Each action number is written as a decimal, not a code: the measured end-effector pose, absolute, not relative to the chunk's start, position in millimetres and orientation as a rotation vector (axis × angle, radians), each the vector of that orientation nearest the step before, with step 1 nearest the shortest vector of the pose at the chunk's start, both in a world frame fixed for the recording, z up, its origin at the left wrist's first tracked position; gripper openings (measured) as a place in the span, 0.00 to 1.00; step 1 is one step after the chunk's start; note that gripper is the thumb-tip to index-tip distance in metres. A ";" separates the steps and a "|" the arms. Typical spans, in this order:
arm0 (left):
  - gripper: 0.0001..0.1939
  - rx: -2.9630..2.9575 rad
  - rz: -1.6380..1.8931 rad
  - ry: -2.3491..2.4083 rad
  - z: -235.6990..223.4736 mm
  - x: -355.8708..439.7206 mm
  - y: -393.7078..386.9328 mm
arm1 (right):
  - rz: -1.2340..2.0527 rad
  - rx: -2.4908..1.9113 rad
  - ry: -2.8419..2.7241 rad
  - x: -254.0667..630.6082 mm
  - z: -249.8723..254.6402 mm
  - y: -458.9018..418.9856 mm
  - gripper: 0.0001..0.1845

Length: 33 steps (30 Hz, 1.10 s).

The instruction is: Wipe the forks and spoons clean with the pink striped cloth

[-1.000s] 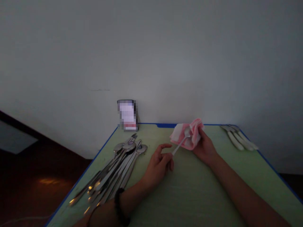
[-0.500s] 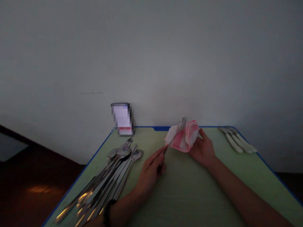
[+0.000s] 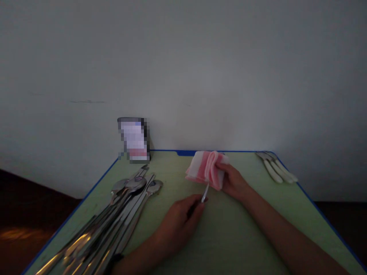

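Observation:
My left hand (image 3: 183,217) is closed round the handle of a metal spoon (image 3: 205,193). Only a short length of its shaft shows; the bowl is hidden in the folded cloth. A pink and white striped cloth (image 3: 197,166) is gripped in my right hand (image 3: 233,181), with the thumb on top and the fold closed over the spoon's head. Left of my left hand lies a pile of metal cutlery (image 3: 126,206), with spoon bowls and flat knife-like pieces pointing away from me.
Several forks with pale handles (image 3: 281,170) lie side by side at the table's far right corner. A phone (image 3: 133,139), its screen blurred, leans on the wall (image 3: 200,76) at the back left. The pale green table (image 3: 243,236) has a blue edge.
The cloth has been folded over the spoon's head, which lay uncovered on it before. My left hand has drawn lower and nearer to me. The whole view has shifted slightly.

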State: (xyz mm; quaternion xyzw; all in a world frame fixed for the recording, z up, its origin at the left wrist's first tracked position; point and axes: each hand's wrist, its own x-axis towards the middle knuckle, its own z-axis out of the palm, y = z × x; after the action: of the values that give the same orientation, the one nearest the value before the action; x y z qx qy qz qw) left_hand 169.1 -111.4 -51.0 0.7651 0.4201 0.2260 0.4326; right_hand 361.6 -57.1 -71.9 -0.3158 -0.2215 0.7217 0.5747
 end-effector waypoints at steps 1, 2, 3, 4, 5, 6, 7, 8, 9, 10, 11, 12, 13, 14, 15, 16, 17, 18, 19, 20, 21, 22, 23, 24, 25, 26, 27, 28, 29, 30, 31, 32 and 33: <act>0.15 1.943 0.501 1.052 -51.1 169.1 -112.7 | 1.641 -0.772 -0.551 359.8 -74.0 -56.6 0.13; 0.15 1.973 0.454 1.058 -51.1 168.9 -113.6 | 1.594 -0.792 -0.582 358.2 -75.8 -56.2 0.14; 0.16 1.997 0.429 1.063 -51.1 168.6 -114.0 | 1.558 -0.801 -0.608 356.9 -77.4 -55.8 0.16; 0.16 2.017 0.421 1.063 -51.1 168.2 -113.8 | 1.531 -0.805 -0.624 355.8 -78.6 -55.4 0.17; 0.15 2.032 0.422 1.055 -51.0 167.6 -113.3 | 1.507 -0.807 -0.629 354.9 -79.5 -55.0 0.18; 0.15 2.042 0.427 1.046 -51.0 167.0 -112.5 | 1.478 -0.814 -0.628 353.9 -80.2 -54.6 0.18; 0.14 2.048 0.432 1.039 -51.0 166.5 -111.6 | 1.444 -0.828 -0.630 353.0 -80.5 -54.4 0.18; 0.14 2.051 0.435 1.035 -51.0 166.0 -110.8 | 1.411 -0.849 -0.634 351.9 -80.7 -54.2 0.17; 0.14 2.054 0.429 1.033 -51.0 165.6 -110.2 | 1.376 -0.874 -0.637 350.8 -80.7 -54.1 0.17; 0.14 2.057 0.416 1.029 -50.9 165.4 -109.8 | 1.339 -0.900 -0.639 349.6 -80.6 -54.1 0.17; 0.14 2.060 0.402 1.027 -50.8 165.4 -109.6 | 1.306 -0.923 -0.636 348.3 -80.3 -54.0 0.17; 0.15 2.060 0.396 1.026 -50.5 165.6 -109.6 | 1.283 -0.938 -0.631 347.3 -79.9 -54.0 0.17; 0.15 2.052 0.399 1.024 -50.1 165.9 -109.6 | 1.269 -0.944 -0.621 346.4 -79.4 -53.9 0.17; 0.15 2.036 0.416 1.024 -49.5 166.3 -109.6 | 1.265 -0.942 -0.605 345.9 -78.7 -53.7 0.16; 0.15 2.012 0.442 1.027 -48.9 166.7 -109.5 | 1.276 -0.935 -0.580 346.0 -77.7 -53.4 0.15; 0.15 1.985 0.473 1.035 -48.2 167.1 -109.4 | 1.305 -0.918 -0.545 346.5 -76.6 -53.0 0.14; 0.15 1.958 0.499 1.046 -47.6 167.4 -109.1 | 1.352 -0.889 -0.505 347.6 -75.2 -52.5 0.12; 0.16 1.936 0.514 1.056 -47.1 167.6 -108.8 | 1.409 -0.843 -0.471 349.2 -73.8 -52.1 0.11; 0.16 1.919 0.522 1.069 -46.6 167.8 -108.5 | 1.475 -0.781 -0.448 351.0 -72.4 -51.6 0.10; 0.17 1.906 0.527 1.081 -46.3 167.9 -108.2 | 1.544 -0.711 -0.439 352.9 -71.1 -51.2 0.10; 0.17 1.898 0.530 1.092 -46.2 168.0 -108.1 | 1.604 -0.645 -0.440 354.6 -70.2 -51.0 0.10; 0.17 1.894 0.532 1.100 -46.1 168.1 -108.0 | 1.648 -0.597 -0.442 356.0 -69.7 -50.8 0.10; 0.17 1.894 0.533 1.106 -46.2 168.2 -108.2 | 1.675 -0.579 -0.437 357.1 -69.7 -50.7 0.09; 0.17 1.899 0.536 1.109 -46.4 168.3 -108.6 | 1.689 -0.590 -0.427 357.7 -70.2 -50.8 0.08; 0.17 1.906 0.535 1.106 -46.6 168.5 -109.1 | 1.698 -0.623 -0.421 358.1 -71.2 -51.1 0.08; 0.16 1.915 0.530 1.098 -47.0 168.8 -109.8 | 1.703 -0.665 -0.424 358.2 -72.5 -51.6 0.07; 0.15 1.926 0.523 1.088 -47.4 169.0 -110.6 | 1.708 -0.704 -0.439 358.2 -74.0 -52.2 0.07; 0.15 1.942 0.518 1.079 -47.9 169.3 -111.4 | 1.714 -0.733 -0.467 358.1 -75.5 -52.9 0.07; 0.14 1.963 0.512 1.072 -48.5 169.6 -112.2 | 1.716 -0.749 -0.505 357.9 -76.8 -53.6 0.07; 0.13 1.987 0.508 1.070 -49.2 170.0 -112.8 | 1.714 -0.755 -0.544 357.7 -77.9 -54.3 0.08; 0.12 2.012 0.505 1.071 -49.9 170.3 -113.3 | 1.705 -0.758 -0.581 357.3 -78.6 -54.9 0.09; 0.12 2.033 0.503 1.074 -50.6 170.6 -113.5 | 1.688 -0.760 -0.611 356.7 -79.1 -55.4 0.10; 0.12 2.049 0.493 1.077 -51.2 170.9 -113.5 | 1.664 -0.765 -0.629 356.0 -79.4 -55.7 0.10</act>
State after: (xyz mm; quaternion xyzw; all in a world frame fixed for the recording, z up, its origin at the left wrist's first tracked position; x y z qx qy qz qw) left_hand 170.9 -113.5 -51.2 0.8016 0.4214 0.1929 0.3776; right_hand 356.0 -55.7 -79.4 -0.3254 -0.2678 0.7081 0.5666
